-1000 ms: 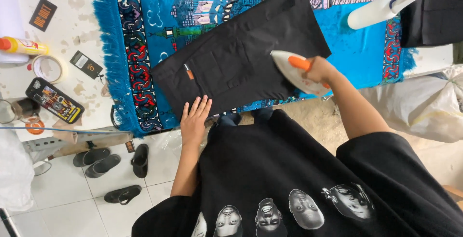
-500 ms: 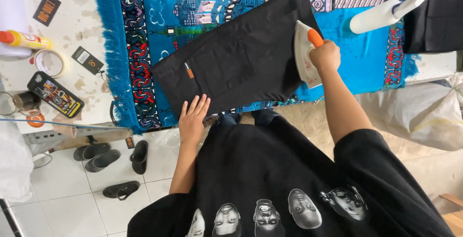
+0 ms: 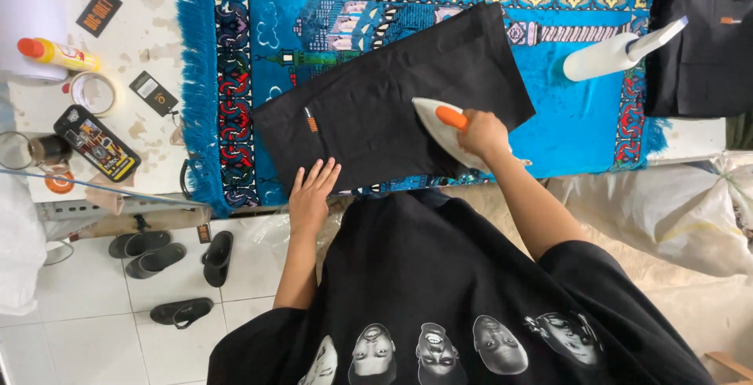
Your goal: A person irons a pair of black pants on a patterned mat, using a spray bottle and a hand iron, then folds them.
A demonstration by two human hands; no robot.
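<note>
A folded black garment [image 3: 376, 107] with a small orange tag lies on a blue patterned rug [image 3: 580, 130] spread over the table. My right hand [image 3: 482, 134] grips the orange handle of a white clothes iron [image 3: 439, 130], which rests on the garment's near right part. My left hand [image 3: 312, 193] lies flat with fingers spread on the garment's near left edge, holding nothing.
A white spray bottle [image 3: 608, 54] lies on the rug at the right, beside another dark garment [image 3: 702, 40]. Left of the rug are a yellow bottle [image 3: 59, 54], a tape roll [image 3: 92, 93] and a phone [image 3: 96, 143]. Sandals [image 3: 169, 256] sit on the tiled floor.
The iron went right and away over the garment, then came back left toward me onto its near right part. My left hand stayed pressed on the near edge.
</note>
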